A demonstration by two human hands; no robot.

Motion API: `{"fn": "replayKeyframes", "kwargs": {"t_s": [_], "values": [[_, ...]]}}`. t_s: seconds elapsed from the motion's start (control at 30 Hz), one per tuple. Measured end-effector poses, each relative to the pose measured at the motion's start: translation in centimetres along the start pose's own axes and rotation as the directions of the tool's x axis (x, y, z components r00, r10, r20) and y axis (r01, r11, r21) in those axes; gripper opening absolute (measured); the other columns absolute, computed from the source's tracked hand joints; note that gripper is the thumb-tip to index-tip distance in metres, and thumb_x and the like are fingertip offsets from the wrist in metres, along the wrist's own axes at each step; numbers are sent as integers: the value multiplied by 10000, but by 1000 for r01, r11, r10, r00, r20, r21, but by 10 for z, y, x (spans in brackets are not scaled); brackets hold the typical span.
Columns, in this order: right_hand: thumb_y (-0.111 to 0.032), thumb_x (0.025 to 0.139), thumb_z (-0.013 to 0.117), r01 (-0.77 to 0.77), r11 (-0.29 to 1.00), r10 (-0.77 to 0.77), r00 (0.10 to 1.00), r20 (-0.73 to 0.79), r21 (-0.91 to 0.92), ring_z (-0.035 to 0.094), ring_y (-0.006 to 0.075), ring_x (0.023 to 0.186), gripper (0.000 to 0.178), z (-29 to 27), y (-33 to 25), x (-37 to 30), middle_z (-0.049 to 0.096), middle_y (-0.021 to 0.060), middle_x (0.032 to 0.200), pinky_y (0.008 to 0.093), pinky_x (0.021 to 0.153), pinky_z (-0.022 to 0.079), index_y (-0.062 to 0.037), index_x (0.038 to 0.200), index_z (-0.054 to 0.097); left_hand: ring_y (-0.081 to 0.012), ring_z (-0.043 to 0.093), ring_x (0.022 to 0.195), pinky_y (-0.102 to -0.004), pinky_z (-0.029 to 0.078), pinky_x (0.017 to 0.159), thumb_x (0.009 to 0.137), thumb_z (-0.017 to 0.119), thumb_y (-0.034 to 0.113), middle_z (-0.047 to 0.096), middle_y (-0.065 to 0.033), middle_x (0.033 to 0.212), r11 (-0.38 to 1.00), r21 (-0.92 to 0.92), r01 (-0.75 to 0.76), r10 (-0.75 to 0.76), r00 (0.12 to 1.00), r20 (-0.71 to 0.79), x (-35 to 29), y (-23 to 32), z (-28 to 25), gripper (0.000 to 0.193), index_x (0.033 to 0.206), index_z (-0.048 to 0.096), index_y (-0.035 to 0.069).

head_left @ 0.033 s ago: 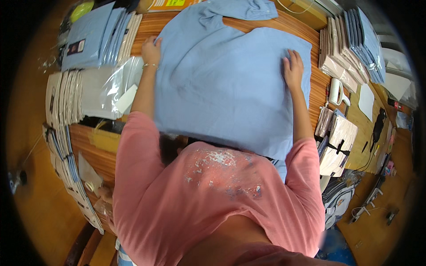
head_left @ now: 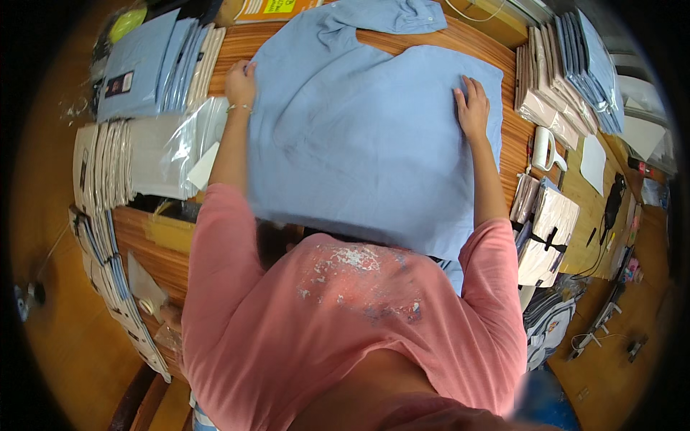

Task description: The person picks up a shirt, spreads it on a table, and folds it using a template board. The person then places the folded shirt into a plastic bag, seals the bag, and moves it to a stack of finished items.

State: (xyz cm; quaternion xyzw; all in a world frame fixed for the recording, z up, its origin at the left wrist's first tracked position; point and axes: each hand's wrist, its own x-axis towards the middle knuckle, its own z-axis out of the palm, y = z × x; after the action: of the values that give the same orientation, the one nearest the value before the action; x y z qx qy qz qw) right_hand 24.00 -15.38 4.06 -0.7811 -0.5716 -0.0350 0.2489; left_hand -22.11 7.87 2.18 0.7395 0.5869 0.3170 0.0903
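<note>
Touching the left edge of a blue shirt [head_left: 345, 136] with the left hand [head_left: 241, 85], at ten o'clock on the cloth, counting from its middle with twelve at the far side. Bending those fingers slightly there; cannot tell a pinch from a plain touch. Wearing a thin bracelet [head_left: 240, 108] on that wrist. Laying the right hand [head_left: 472, 115] on the cloth, between two and three o'clock, inside the right edge, loose and unclenched, with fingers extended.

Can see the shirt spread on the wood-grain table [head_left: 238, 44], between both hands and just ahead of the pink top [head_left: 352, 330] at six o'clock. Can make out soft creases on its left half and, toward twelve to one o'clock, a cuffed sleeve [head_left: 402, 21].

Beyond the left hand, see blue packs [head_left: 140, 65] between nine and ten o'clock; at nine, clear bags [head_left: 159, 154] with a white card [head_left: 204, 167] over the near right part; just below nine, cream packs [head_left: 100, 161] in a row. At eleven, see an orange sheet [head_left: 255, 12] at the far side.

Beyond the right hand, see pale packs [head_left: 543, 79] and more blue ones stacked between two and three; at three, a white roller [head_left: 545, 147] and, farther out, white paper [head_left: 594, 165]; at four, a bundle [head_left: 550, 226] tied with black ribbon.
</note>
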Motion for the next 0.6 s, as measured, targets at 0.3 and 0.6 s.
{"fn": "replayKeyframes", "kwargs": {"t_s": [0.3,0.6], "values": [[-436,894,479,-66,977,64,998,-13,-205,307,315,1311,502,11,84,37,374,159,1390,511,1049,239,-155,1310,461,-356,620,765,-409,475,680,872,505,480,656,-154,808,976,215,13,-46,988,147,82,23,34,425,1026,642,108],[-382,894,498,-153,954,172,984,53,-258,234,340,1343,487,-38,23,-68,322,153,1426,564,1058,160,-216,1346,429,-328,377,1246,-478,309,996,866,553,361,462,-126,1303,966,4,-260,255,950,180,-71,46,-22,442,1247,508,142]]}}
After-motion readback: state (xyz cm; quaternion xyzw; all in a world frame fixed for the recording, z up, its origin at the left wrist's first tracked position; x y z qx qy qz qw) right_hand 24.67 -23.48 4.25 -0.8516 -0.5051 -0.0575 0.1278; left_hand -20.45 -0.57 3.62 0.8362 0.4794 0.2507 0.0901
